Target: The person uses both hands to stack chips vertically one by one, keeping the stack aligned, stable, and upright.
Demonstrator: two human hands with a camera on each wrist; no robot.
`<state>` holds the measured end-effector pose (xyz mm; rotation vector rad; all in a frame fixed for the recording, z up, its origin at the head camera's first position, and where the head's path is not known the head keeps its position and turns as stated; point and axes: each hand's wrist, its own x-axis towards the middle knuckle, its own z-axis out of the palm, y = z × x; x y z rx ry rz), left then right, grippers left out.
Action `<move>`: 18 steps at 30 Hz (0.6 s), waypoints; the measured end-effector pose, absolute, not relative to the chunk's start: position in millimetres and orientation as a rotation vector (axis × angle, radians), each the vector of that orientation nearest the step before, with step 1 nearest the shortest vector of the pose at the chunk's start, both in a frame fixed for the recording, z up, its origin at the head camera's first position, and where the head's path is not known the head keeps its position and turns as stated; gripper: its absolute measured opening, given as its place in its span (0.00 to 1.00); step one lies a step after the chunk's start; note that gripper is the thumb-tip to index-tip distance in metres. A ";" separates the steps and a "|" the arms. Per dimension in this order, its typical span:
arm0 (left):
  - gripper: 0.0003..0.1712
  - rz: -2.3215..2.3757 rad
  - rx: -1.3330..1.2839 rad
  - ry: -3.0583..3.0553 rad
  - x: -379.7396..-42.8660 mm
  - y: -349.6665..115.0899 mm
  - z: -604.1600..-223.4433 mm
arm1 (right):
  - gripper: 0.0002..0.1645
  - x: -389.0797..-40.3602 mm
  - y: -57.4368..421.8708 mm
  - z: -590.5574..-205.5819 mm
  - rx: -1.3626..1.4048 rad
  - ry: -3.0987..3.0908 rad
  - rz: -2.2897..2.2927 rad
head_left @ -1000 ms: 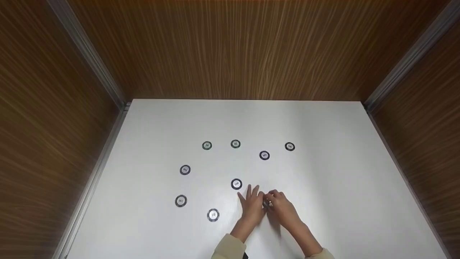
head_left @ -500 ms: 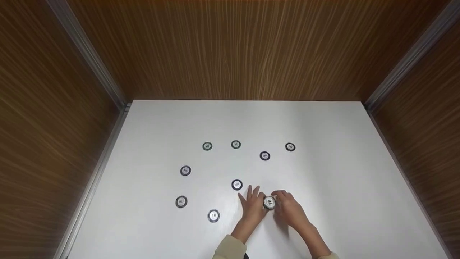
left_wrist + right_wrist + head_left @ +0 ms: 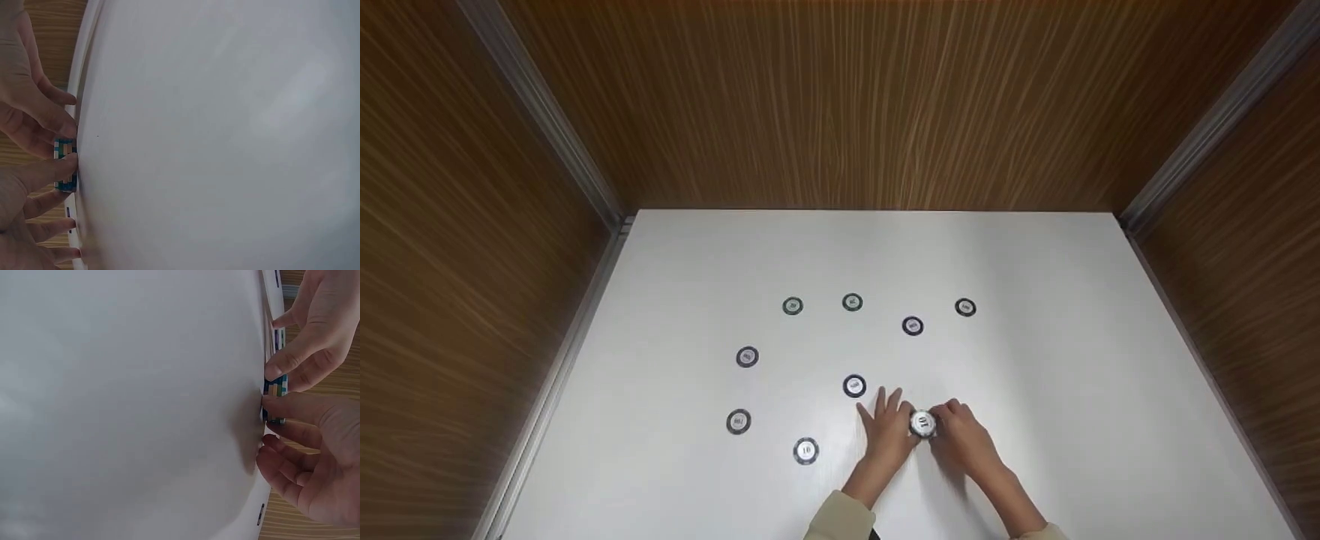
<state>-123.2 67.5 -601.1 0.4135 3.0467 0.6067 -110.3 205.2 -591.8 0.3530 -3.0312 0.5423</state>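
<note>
A short stack of poker chips [image 3: 922, 424] stands on the white table between my two hands, its top chip showing a 10. My left hand [image 3: 889, 433] holds the stack's left side between thumb and index finger, its other fingers spread on the table. From the right, my right hand [image 3: 966, 439] pinches the stack with thumb and index finger. In the left wrist view, green and multicoloured edges of the stacked chips [image 3: 66, 147] show around the left thumb. The right wrist view shows the chip stack [image 3: 275, 390] between both thumbs, with the right hand's remaining fingers curled beside it.
Several single chips lie flat and scattered on the white table [image 3: 1072, 375]. The nearest are a dark chip [image 3: 854, 385] beyond the left fingers and a 10 chip [image 3: 805, 451] to the left. Wood-grain panels [image 3: 840, 105] enclose the back and sides.
My right hand, which covered the stack, has moved slightly right to its side, so the top chip's 10 now shows. The left hand and the loose chips stay in place.
</note>
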 end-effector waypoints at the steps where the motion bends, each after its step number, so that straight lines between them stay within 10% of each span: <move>1: 0.21 0.605 0.413 3.046 -123.1 67.8 -601.3 | 0.15 -110.5 204.8 -592.2 0.347 -3.031 0.542; 18: 0.20 0.514 0.375 3.140 -124.6 65.3 -600.1 | 0.16 -118.1 196.0 -594.7 0.367 -2.993 0.570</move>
